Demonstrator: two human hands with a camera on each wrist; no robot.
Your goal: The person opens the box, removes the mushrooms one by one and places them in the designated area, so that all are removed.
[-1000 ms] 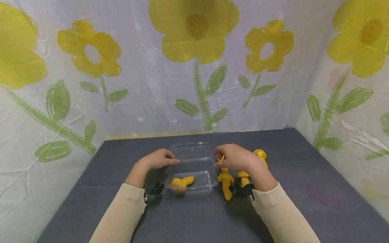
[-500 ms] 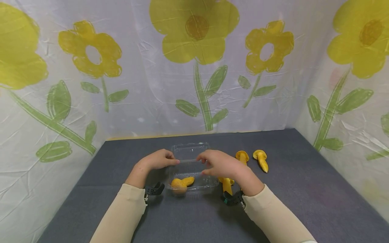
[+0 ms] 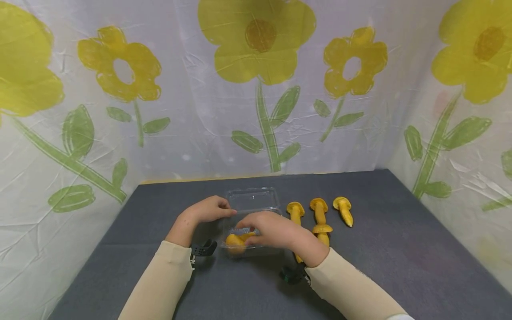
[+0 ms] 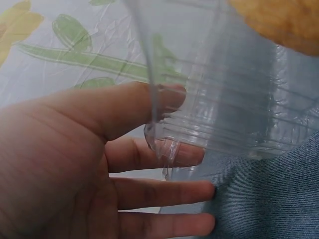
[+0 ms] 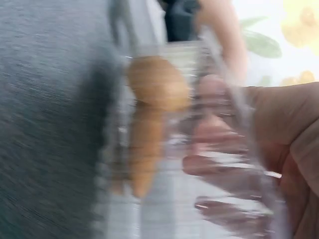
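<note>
A clear plastic clamshell container (image 3: 252, 198) sits open on the grey table, its lid lying flat behind the tray. One yellow mushroom (image 3: 234, 241) lies in the tray. My left hand (image 3: 208, 210) pinches the tray's left wall (image 4: 224, 99), thumb (image 4: 129, 107) on one side and fingers on the other. My right hand (image 3: 268, 229) is over the tray with its fingers curled down beside the mushroom (image 5: 154, 84). In the blurred right wrist view those fingers (image 5: 214, 132) show through the plastic. I cannot tell whether they hold anything.
Several yellow mushrooms lie on the table right of the container: one (image 3: 296, 211) closest, another (image 3: 318, 205), a third (image 3: 344, 209) farthest right, and one (image 3: 322, 231) nearer me. The grey table (image 3: 400, 244) is walled by flower-printed sheeting (image 3: 260, 111).
My right hand has moved left, from the mushrooms beside the container to over the tray, uncovering the mushrooms on the table. The left hand has stayed on the container's left wall.
</note>
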